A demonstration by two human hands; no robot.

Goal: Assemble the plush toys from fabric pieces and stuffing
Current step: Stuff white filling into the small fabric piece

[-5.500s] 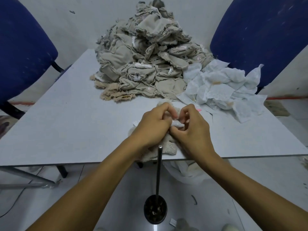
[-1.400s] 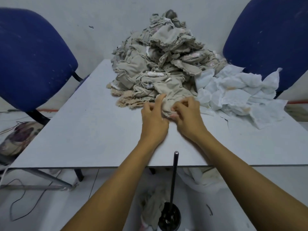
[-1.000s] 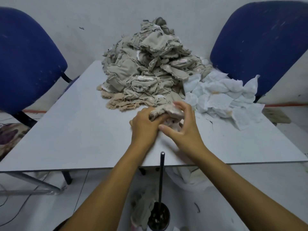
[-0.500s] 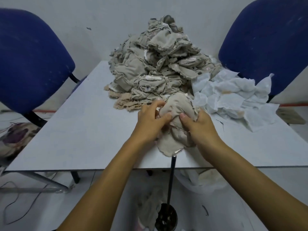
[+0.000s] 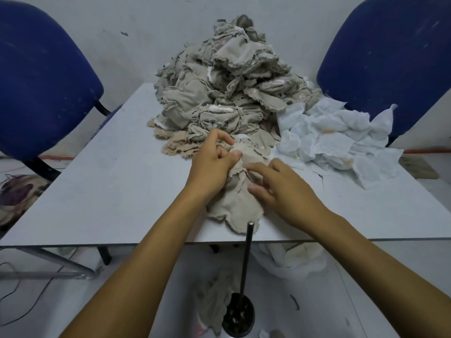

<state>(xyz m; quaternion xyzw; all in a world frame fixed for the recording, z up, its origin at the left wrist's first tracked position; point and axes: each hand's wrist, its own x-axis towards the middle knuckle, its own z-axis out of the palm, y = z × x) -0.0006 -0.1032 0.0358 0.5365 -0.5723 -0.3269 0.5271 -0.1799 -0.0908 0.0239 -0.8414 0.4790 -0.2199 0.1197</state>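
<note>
Compared with half a second back, we've laid the beige fabric piece flatter on the table, so it's less bunched up between our hands and now stretches from the foot of the big beige fabric pile down to the near edge, where its frayed hem hangs just over. Our left hand has its fingers curled and pinches the top of the piece near a seam, while our right hand has let go of its grip and now rests on the cloth with fingers loosely spread, fingertips touching it. White crumpled sheets sit on the right side of the table, touching the pile and close to our right hand. Left half of the tabletop is bare, so that's where the room is. A black rod on a round base stands just in front of the near edge, right below the hem. Blue chairs flank the table on both sides.
</note>
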